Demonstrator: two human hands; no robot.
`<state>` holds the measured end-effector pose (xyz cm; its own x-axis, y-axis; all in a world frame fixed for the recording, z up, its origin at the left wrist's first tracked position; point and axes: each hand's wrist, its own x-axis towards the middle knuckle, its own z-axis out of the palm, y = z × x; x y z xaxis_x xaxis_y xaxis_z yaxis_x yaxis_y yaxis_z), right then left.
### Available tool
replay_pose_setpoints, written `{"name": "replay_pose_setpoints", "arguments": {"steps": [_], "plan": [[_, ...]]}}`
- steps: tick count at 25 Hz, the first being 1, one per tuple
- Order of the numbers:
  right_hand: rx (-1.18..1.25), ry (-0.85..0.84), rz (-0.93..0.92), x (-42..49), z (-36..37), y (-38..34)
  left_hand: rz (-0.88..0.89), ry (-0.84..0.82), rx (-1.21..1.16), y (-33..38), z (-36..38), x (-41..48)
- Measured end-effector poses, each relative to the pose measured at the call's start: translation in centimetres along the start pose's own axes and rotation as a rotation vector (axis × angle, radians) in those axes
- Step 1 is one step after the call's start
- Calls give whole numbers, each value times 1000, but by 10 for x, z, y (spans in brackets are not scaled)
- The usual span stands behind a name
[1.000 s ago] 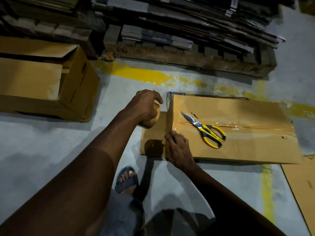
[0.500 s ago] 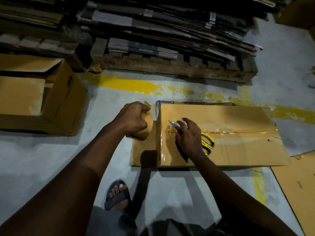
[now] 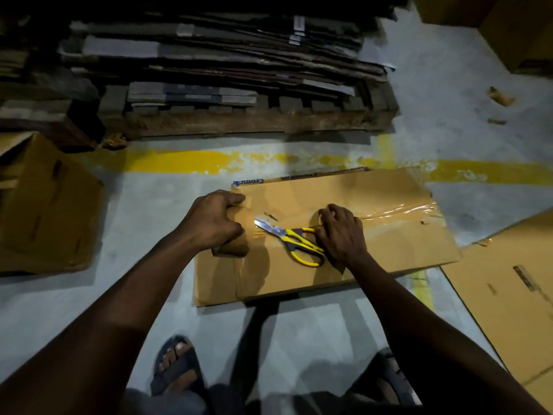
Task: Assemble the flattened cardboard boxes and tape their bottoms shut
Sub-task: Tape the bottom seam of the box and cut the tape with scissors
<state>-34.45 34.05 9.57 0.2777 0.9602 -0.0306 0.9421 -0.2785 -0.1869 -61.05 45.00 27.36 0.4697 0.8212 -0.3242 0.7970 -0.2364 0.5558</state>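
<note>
A brown cardboard box (image 3: pixel 374 253) stands bottom-up on the grey floor, with clear tape (image 3: pixel 401 212) running along its centre seam. My left hand (image 3: pixel 214 221) grips a brown tape roll (image 3: pixel 236 245) at the box's left end. Yellow-handled scissors (image 3: pixel 294 239) lie on the box, blades pointing left. My right hand (image 3: pixel 341 235) rests on the scissor handles with its fingers curled over them.
An assembled box (image 3: pixel 45 211) sits at the left. A flat cardboard sheet (image 3: pixel 514 298) lies at the right. A wooden pallet (image 3: pixel 248 121) stacked with flattened cartons stands behind. Yellow painted lines (image 3: pixel 179 161) cross the floor. My sandalled feet (image 3: pixel 176 363) are below.
My right hand moved from the box's left front edge onto the scissors, then along to their handles. My left hand kept hold of the tape roll. The view shifted.
</note>
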Motion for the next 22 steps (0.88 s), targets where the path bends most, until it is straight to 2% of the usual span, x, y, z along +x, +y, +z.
{"name": "replay_pose_setpoints", "arguments": {"steps": [2, 5, 12, 15, 18, 22], "plan": [[-21, -12, -42, -1, -1, 13, 3, 17, 38, 14, 10, 2], [-42, -13, -154, -14, 3, -6, -18, 33, 116, 26, 19, 9], [-9, 20, -158, -28, 3, -9, 18, -14, 153, 51, 50, 24], [31, 118, -25, -29, 3, 23, 19, -33, 166, 55, 63, 29], [37, 232, 273, -32, 5, 70, 33, -72, 163, 59, 72, 34], [50, 231, 382, -18, -1, 115, 56, -75, 157, 65, 80, 37]]}}
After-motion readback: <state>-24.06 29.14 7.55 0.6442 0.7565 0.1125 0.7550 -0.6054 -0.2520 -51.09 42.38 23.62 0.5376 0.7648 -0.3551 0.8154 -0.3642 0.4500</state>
